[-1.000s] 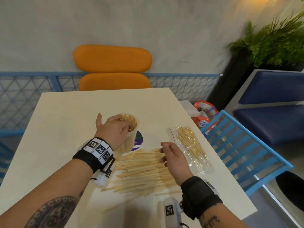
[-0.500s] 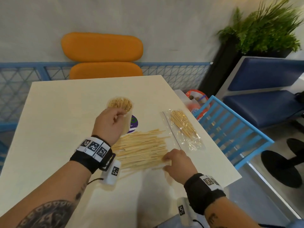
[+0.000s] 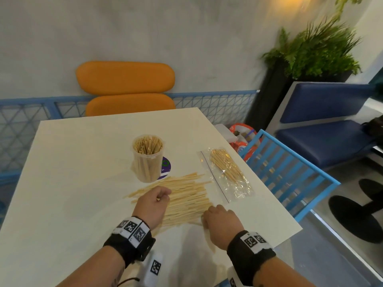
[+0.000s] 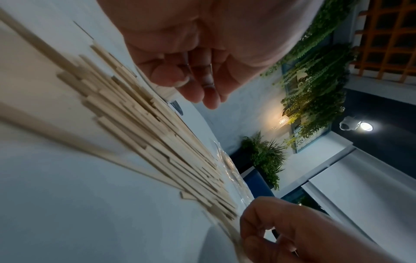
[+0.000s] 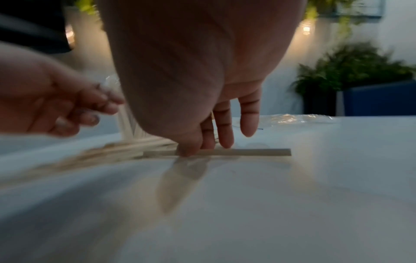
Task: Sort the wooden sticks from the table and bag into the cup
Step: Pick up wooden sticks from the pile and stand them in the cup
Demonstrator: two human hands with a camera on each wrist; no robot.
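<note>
Two hands work the near desk [image 3: 62, 183]. Only the right-wrist view shows the right hand [image 3: 221, 224] pinching one flat pale stick [image 5: 236, 152] against the top; the left hand [image 3: 153, 206] hovers loosely curled, empty, over the sticks [image 3: 186, 195]. Cup [image 3: 147, 160] at 12 o'clock; bag [image 3: 228, 175] at 2.
</note>
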